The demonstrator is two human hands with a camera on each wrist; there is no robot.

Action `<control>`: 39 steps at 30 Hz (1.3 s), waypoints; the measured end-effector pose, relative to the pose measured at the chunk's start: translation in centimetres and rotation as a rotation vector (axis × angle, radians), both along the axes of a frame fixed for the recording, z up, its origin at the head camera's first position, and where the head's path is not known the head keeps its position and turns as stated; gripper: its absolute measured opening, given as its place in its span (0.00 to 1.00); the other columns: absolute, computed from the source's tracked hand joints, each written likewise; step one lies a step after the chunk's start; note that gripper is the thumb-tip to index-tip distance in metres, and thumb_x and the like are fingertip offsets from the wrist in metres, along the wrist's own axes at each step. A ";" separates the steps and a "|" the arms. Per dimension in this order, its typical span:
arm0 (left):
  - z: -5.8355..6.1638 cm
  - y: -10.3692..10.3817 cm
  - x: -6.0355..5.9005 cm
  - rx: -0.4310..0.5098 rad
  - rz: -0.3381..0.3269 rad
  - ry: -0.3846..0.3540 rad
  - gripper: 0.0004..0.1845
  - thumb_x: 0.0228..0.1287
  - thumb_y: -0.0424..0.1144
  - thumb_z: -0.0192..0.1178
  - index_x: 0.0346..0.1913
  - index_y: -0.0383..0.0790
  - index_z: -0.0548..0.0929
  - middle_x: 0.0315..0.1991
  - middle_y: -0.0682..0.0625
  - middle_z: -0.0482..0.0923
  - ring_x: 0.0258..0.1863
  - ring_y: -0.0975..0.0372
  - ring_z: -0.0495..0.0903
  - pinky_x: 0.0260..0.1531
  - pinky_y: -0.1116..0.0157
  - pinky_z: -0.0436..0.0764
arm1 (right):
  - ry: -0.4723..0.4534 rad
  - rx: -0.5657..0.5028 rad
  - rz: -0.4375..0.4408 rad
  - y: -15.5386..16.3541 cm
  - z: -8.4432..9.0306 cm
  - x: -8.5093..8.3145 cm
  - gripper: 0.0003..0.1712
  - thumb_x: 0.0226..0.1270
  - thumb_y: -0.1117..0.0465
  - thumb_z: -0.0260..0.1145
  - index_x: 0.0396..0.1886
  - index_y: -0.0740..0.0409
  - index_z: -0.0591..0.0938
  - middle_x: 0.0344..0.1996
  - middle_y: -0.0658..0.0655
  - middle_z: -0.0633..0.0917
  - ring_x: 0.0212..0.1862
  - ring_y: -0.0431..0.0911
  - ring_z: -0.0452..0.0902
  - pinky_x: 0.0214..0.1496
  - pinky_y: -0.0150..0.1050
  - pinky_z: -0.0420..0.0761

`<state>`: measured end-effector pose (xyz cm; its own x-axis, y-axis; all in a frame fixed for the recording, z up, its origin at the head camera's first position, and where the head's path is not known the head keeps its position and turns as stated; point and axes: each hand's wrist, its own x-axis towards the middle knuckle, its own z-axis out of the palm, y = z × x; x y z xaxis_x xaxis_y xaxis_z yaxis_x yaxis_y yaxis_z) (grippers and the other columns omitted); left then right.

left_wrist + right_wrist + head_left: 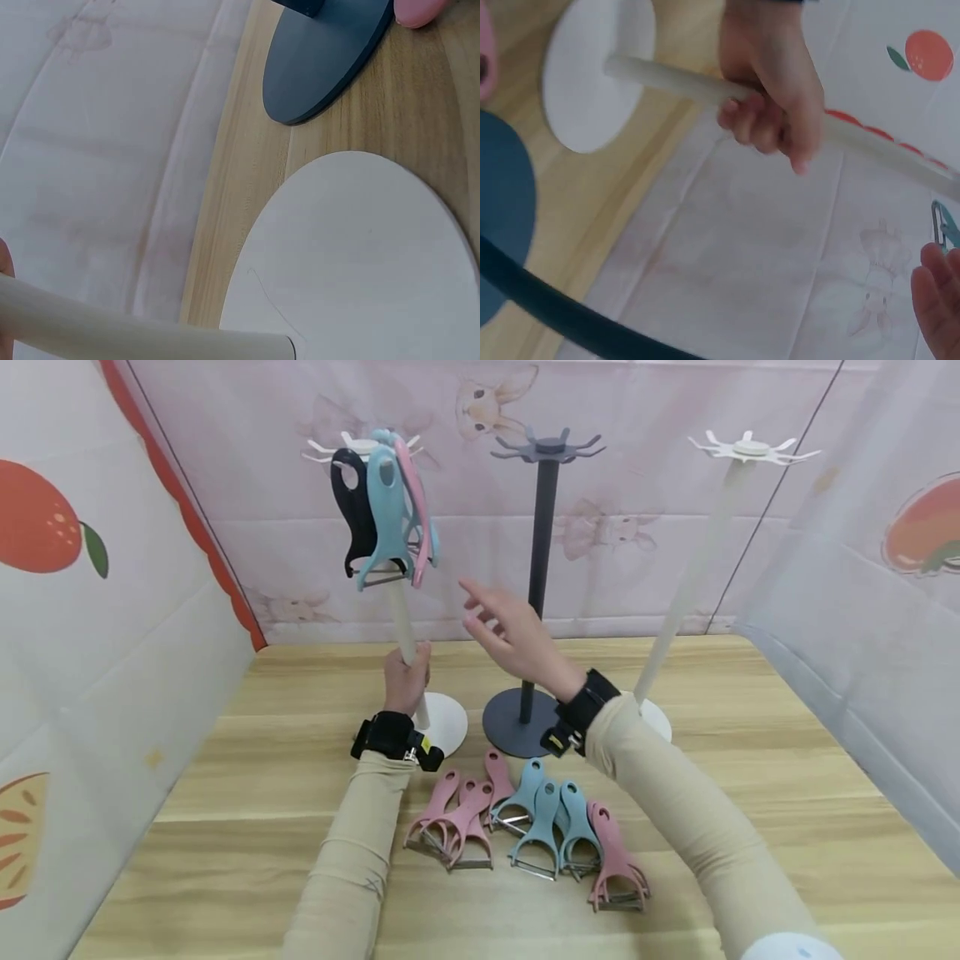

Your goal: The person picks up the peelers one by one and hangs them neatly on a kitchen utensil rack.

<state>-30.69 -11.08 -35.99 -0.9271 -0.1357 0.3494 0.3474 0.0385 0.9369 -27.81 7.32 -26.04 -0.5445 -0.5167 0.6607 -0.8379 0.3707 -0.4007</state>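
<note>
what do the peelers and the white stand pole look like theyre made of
Pink and blue Y-shaped peelers on the table: handles look like matte moulded plastic, with even pastel colour; the blades glint grey, probably steel. The white stand pole gripped by the left hand looks smooth and matte, possibly painted metal or plastic; I cannot tell which.

The room is evenly and softly lit, bright without harsh glare, and the peelers (525, 827) lying on the table (750, 827) throw only faint, short shadows. The head view is sharp in the middle, though straight lines bow towards its edges. Both wrist views are softer: the right hand (936, 300) blurs at the frame edge, and the dark stand's pole (555, 311) close to that lens is out of focus.
</note>
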 end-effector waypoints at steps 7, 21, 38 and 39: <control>0.8 0.1 0.5 0.011 0.003 -0.030 0.18 0.66 0.33 0.49 0.16 0.34 0.67 0.11 0.51 0.62 0.12 0.63 0.62 0.17 0.69 0.63 | 0.015 0.077 0.020 3.3 -3.9 3.3 0.24 0.64 0.67 0.58 0.60 0.68 0.69 0.43 0.62 0.79 0.35 0.45 0.78 0.32 0.36 0.77; -0.8 -1.5 -1.1 -0.188 0.109 -0.027 0.13 0.65 0.38 0.52 0.28 0.30 0.74 0.20 0.48 0.70 0.23 0.59 0.71 0.29 0.66 0.71 | -0.049 0.416 -0.121 8.2 -9.4 7.2 0.21 0.64 0.58 0.60 0.54 0.62 0.76 0.47 0.61 0.77 0.33 0.46 0.78 0.34 0.37 0.76; -2.7 -2.1 7.1 -0.737 0.026 -0.156 0.27 0.58 0.40 0.58 0.56 0.25 0.66 0.44 0.34 0.73 0.41 0.47 0.74 0.41 0.54 0.72 | -0.099 0.419 -0.171 11.2 -11.2 8.9 0.18 0.62 0.60 0.62 0.51 0.63 0.78 0.46 0.61 0.78 0.45 0.49 0.77 0.45 0.43 0.76; -2.9 -2.0 7.6 -0.759 0.009 -0.138 0.27 0.58 0.40 0.59 0.55 0.25 0.67 0.43 0.34 0.73 0.41 0.47 0.74 0.40 0.54 0.73 | -0.098 0.415 -0.177 11.4 -11.4 8.9 0.18 0.62 0.60 0.62 0.50 0.63 0.78 0.46 0.61 0.78 0.45 0.50 0.77 0.45 0.43 0.76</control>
<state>-23.12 -13.12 -38.88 -0.9689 0.0874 0.2313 0.2264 0.6899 0.6876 -18.93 18.70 -37.40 -0.6982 -0.6196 0.3587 -0.7125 0.6507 -0.2627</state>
